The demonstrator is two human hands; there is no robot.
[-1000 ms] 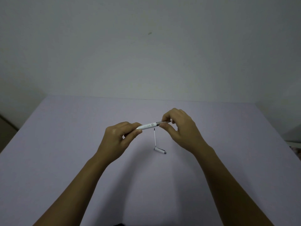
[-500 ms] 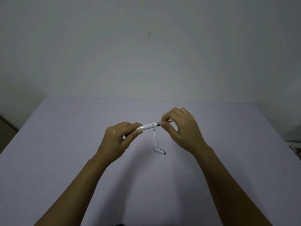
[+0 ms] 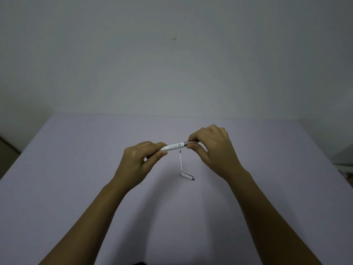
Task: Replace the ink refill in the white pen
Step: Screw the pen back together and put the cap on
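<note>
1. Right now both hands are hovering above the pale lilac desk (image 3: 76, 188), holding the white pen (image 3: 172, 146) between them in the air.
2. The left hand (image 3: 137, 161) is gripping the pen's left end, its fingers (image 3: 158, 145) curled over the barrel and the thumb pressing from beneath, closed tight on it.
3. The right hand (image 3: 212, 148) is pinching the pen's dark metallic end, its fingers (image 3: 193, 138) closed on top and the thumb underneath; I cannot tell which piece sits under those fingertips.
4. The pen is lying nearly level, tilting slightly up toward the right hand, with small grey print showing on its white barrel.
5. Below the pen, a thin white ink refill (image 3: 181, 160) is lying on the desk, its dark tip pointing away from the person.
6. A short white pen piece (image 3: 186, 176) with a dark end is resting on the desk just at the near end of that refill; whether the two are touching I cannot tell.
7. Both forearms are reaching in from the near edge, and a plain grey wall (image 3: 172, 64) is standing behind the desk.
</note>
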